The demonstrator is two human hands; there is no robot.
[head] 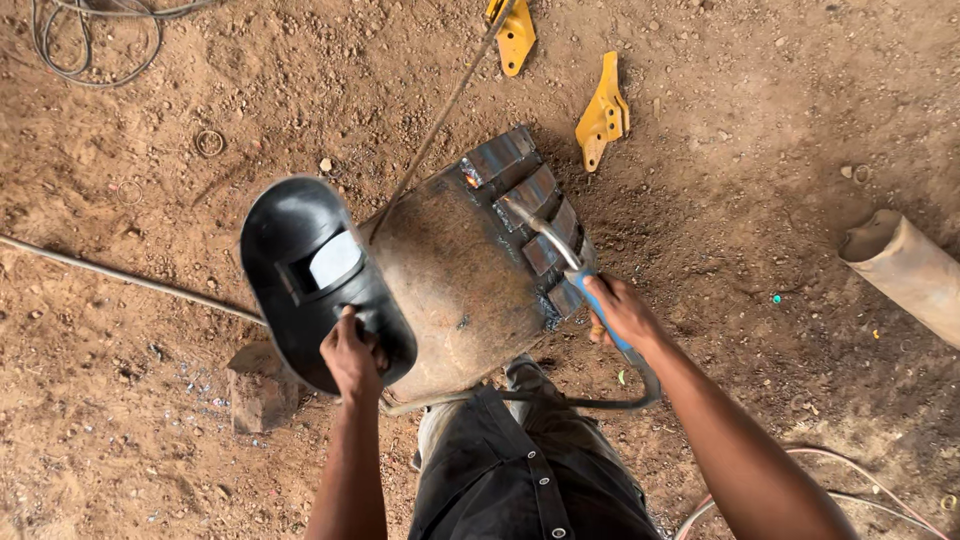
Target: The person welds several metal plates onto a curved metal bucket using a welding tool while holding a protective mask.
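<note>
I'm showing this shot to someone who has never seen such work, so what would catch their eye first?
First, the big rusty metal bucket standing on the dirt in the middle, with shiny plates along its upper right edge. The left hand holds a black welding mask against its left side, while the right hand grips a blue-handled torch at the plates. Two yellow teeth lie on the ground above.
</note>
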